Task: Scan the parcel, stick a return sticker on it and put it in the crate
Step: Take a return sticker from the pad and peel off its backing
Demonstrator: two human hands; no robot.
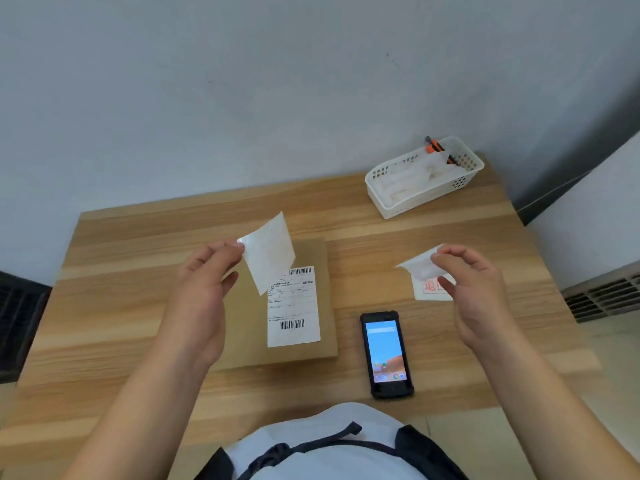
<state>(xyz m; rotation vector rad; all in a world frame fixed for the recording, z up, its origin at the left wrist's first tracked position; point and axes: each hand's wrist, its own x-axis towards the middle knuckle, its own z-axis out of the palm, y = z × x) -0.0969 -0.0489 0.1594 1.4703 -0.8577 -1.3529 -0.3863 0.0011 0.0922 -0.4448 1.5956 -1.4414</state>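
A flat brown cardboard parcel point(311, 258) lies on the wooden table point(138, 258), with a white shipping label point(294, 317) bearing barcodes on its top. My left hand point(204, 289) is above the parcel's left side and pinches a blank white sheet, the backing paper point(272, 251), by its corner. To the right of the parcel, my right hand point(474, 285) pinches a white return sticker point(424, 275) with red characters; it hangs curled above the table. A black handheld scanner point(386, 355) with a lit screen lies face up between the parcel and my right arm.
A white plastic basket point(415, 199) stands at the table's back right corner, holding white papers and an orange-and-black tool point(438, 148). A grey wall rises behind the table. Dark vent grilles sit low at the left point(17, 320) and right point(602, 296). No crate is in view.
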